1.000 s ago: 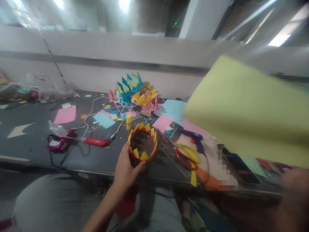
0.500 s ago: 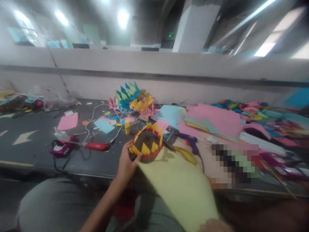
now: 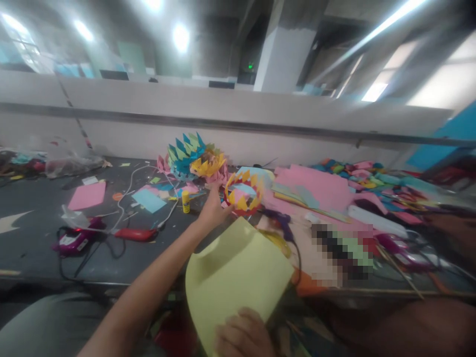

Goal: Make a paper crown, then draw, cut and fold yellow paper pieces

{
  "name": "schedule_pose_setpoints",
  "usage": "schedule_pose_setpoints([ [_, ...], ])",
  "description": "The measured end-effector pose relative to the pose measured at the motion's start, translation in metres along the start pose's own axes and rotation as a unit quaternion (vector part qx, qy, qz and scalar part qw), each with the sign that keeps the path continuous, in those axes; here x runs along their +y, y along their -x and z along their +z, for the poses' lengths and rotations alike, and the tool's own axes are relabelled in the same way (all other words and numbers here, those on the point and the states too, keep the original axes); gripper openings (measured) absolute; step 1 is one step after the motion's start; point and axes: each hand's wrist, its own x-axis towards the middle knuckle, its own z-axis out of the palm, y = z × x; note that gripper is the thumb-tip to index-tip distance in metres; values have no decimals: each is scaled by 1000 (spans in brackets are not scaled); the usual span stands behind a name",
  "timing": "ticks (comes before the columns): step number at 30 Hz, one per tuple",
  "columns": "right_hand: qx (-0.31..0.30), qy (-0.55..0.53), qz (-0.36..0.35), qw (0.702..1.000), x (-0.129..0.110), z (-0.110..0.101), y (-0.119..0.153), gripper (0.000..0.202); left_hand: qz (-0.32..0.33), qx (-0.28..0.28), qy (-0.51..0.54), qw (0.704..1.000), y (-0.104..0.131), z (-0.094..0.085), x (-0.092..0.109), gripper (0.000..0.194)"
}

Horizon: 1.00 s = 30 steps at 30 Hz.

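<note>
My left hand (image 3: pixel 213 209) reaches out over the table with its fingers closed on the left side of a paper crown (image 3: pixel 243 204). The crown is a red ring edged with yellow points, tilted so its opening faces me. In front of me a large pale yellow-green paper sheet (image 3: pixel 234 267) curves up at its left side. Fingers of my right hand (image 3: pixel 243 333) are curled over the sheet's lower part at the bottom of the view. Behind the crown stands a pile of teal, green, yellow and pink paper crowns (image 3: pixel 195 156).
A yellow glue stick (image 3: pixel 186 202) stands left of the crown. Yellow-handled scissors (image 3: pixel 277 240) and a purple glue gun (image 3: pixel 282 223) lie to the right. Pink paper sheets (image 3: pixel 316 186) cover the table (image 3: pixel 148 265) further right. A red tool with a cord (image 3: pixel 136 234) lies left.
My left hand has carried the crown forward and slightly right, toward the crown pile. My right hand has moved left and up with the sheet, which is now more bent. The camera view has shifted.
</note>
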Motion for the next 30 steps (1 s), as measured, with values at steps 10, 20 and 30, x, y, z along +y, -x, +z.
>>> schedule_pose_setpoints([
  [10, 45, 21, 64, 997, -15, 89, -18, 37, -38, -224, -148, 963, 82, -65, -14, 42],
  [20, -71, 171, 388, 903, 231, -33, -77, 37, 47, -218, -347, 911, 156, -32, -40, 64],
  [30, -294, 260, 499, 772, 417, -18, -23, 28, 251, -83, -447, 855, 162, -25, -73, 65],
])
